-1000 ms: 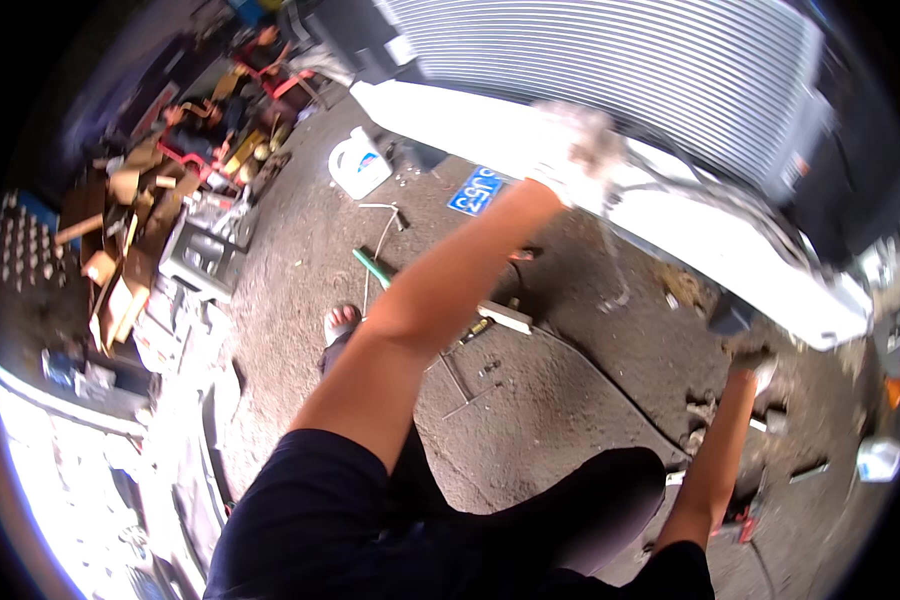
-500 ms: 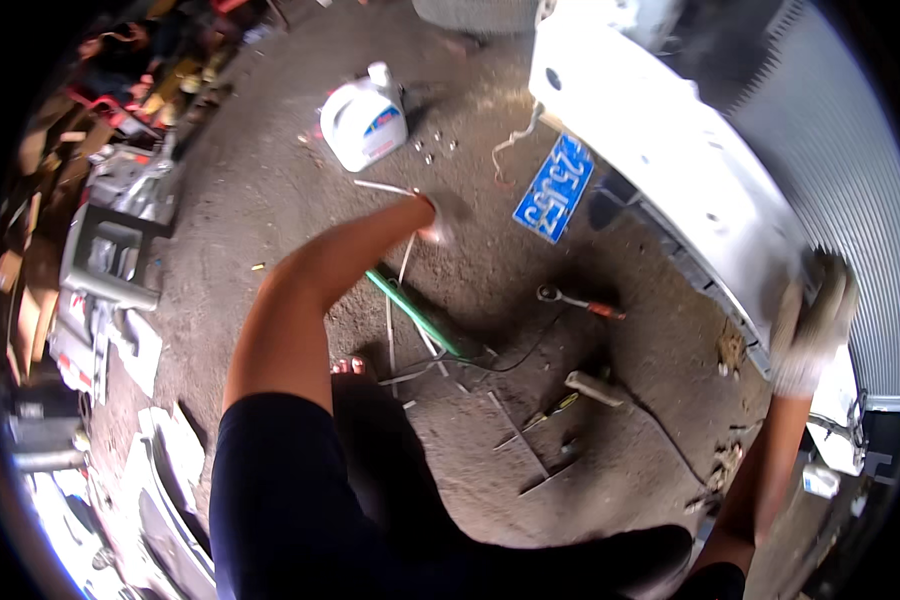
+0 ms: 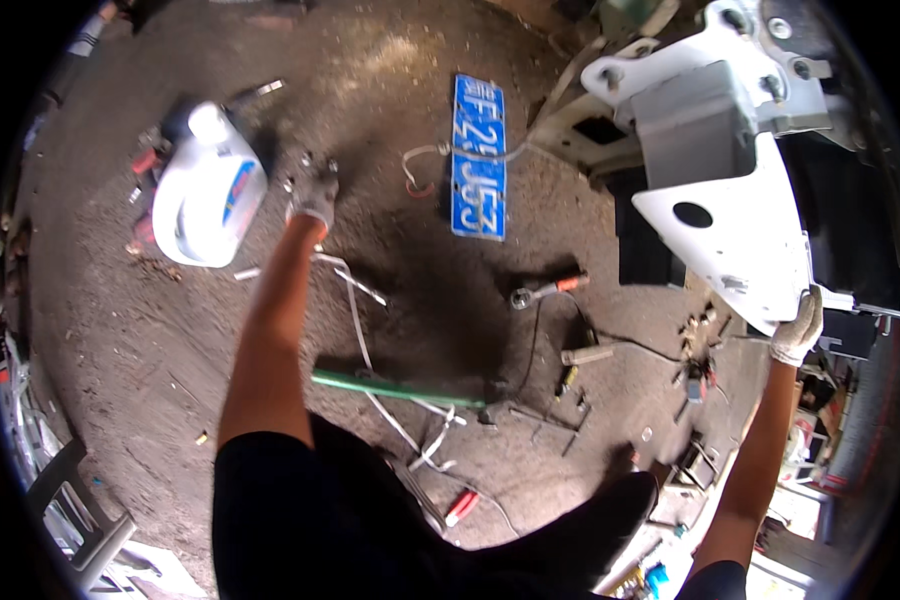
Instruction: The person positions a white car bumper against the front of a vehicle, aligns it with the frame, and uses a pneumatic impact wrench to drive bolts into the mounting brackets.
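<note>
My left hand (image 3: 313,198), in a pale work glove, reaches down to the ground among several small metal nuts (image 3: 306,159). Its fingers blend into the dirt, so I cannot make out whether they hold one. Beside it stands a white plastic jug (image 3: 205,200) with a blue label. Off to the right, my gloved right hand (image 3: 798,328) has its fingers wrapped round the lower corner of a white car body panel (image 3: 745,225). Between my hands, a blue number plate (image 3: 479,185) lies on the ground with a thin cable across it.
A ratchet wrench (image 3: 550,289) with an orange handle lies mid-floor. Closer to me are a green rod (image 3: 395,388), white strips (image 3: 355,320), a hammer-like tool (image 3: 587,355) and red-handled pliers (image 3: 461,508). Grey trim parts (image 3: 85,505) lie at the lower left.
My left hand has moved forward to the nuts beside the jug. My right hand has gone from lying spread on the white panel to gripping its corner. The whole view has turned.
</note>
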A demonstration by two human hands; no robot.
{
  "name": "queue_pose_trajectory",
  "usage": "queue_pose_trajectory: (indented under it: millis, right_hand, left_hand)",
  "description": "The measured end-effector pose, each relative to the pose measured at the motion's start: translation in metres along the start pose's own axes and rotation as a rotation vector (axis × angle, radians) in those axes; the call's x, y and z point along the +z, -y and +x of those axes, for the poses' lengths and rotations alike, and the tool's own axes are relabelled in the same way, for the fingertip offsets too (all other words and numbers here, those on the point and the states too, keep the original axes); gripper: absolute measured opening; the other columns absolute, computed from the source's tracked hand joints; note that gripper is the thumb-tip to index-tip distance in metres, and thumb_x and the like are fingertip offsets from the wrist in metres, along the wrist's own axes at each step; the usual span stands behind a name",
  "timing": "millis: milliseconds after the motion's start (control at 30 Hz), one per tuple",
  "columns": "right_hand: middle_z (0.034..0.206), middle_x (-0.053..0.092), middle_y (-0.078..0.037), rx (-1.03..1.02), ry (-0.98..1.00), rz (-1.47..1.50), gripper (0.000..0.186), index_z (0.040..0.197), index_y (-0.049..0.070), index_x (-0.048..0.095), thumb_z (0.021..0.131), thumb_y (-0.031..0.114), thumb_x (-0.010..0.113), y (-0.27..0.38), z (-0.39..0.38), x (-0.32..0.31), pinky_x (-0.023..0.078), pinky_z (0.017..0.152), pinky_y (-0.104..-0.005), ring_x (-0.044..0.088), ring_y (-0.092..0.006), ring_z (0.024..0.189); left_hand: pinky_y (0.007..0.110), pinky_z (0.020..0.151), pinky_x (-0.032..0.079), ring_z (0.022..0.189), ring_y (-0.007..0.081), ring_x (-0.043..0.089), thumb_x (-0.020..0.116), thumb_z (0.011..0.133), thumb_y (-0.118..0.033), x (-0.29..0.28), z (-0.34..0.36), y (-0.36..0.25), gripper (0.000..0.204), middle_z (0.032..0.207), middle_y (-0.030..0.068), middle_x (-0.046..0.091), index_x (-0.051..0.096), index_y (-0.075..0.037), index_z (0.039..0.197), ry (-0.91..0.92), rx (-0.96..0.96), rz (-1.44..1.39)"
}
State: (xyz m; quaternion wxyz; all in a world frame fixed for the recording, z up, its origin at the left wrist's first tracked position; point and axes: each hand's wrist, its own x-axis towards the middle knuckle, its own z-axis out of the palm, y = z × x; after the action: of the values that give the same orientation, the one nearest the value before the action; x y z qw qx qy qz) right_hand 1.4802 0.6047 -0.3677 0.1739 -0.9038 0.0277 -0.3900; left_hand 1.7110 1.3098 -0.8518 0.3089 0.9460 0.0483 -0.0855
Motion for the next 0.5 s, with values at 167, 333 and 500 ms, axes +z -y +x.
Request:
queue_pose_trajectory:
  millis: [167,333,500]
  right_hand:
    - [0.123,0.060,-0.022,-0.063,-0.015,-0.108,0.048,0.127,-0.013,0.054,0.098,0.024,0.049,0.003,0.003,-0.004,0.045,0.100,-0.0365,0.058,-0.0269,0.112]
    - [0.127,0.057,-0.021,0.053,-0.040,-0.028,0.053,0.131,-0.012,0.050,0.094,0.026,0.054,0.011,0.005,-0.005,0.047,0.098,-0.0411,0.058,-0.0301,0.113]
    - [0.126,0.057,-0.023,0.206,-0.101,0.145,0.054,0.127,-0.014,0.052,0.095,0.030,0.051,0.052,0.005,0.029,0.047,0.099,-0.0420,0.058,-0.0312,0.113]
  left_hand:
    - [0.035,0.082,0.055,0.091,0.0291,0.065,0.064,0.086,-0.015,-0.063,-0.048,-0.087,0.031,0.100,0.0133,0.067,0.062,-0.012,0.117,0.156,0.352,-0.201]
    - [0.030,0.066,0.061,0.073,0.0183,0.067,0.068,0.089,-0.012,-0.110,-0.138,-0.254,0.025,0.087,0.0130,0.065,0.056,0.004,0.105,0.575,0.365,-1.299]
    - [0.024,0.072,0.063,0.089,0.0186,0.070,0.062,0.093,-0.012,-0.104,-0.145,-0.367,0.020,0.100,0.0136,0.066,0.062,0.003,0.107,0.629,0.171,-1.941]
